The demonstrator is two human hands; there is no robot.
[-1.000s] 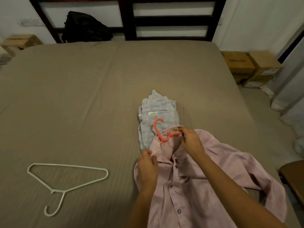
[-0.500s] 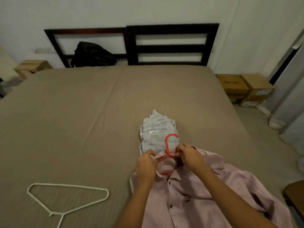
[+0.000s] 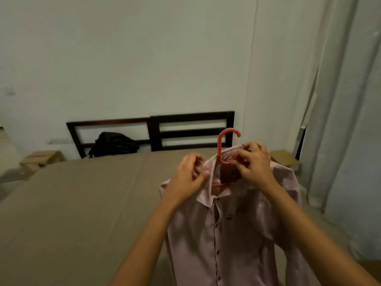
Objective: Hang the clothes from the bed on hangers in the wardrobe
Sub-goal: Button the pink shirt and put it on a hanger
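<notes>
A pink button-up shirt [image 3: 233,234] hangs in the air in front of me on a red hanger [image 3: 221,145], whose hook sticks up above the collar. My right hand [image 3: 254,162] grips the hanger's neck together with the back of the collar. At the shirt's left collar, my left hand [image 3: 188,176] pinches the fabric. The shirt's lower part runs out of the frame. The bed [image 3: 82,203] with its brown sheet lies below and to the left. The wardrobe is not in view.
A dark headboard [image 3: 152,129] stands at the bed's far end with a black bag [image 3: 113,143] against it. Cardboard boxes sit at the far left [image 3: 39,162] and far right [image 3: 286,159]. Light curtains [image 3: 340,120] hang on the right.
Both hands have lifted the pink shirt on the red hanger off the bed into the air. The view has tilted up, so the folded grey clothes and white hanger have left the frame.
</notes>
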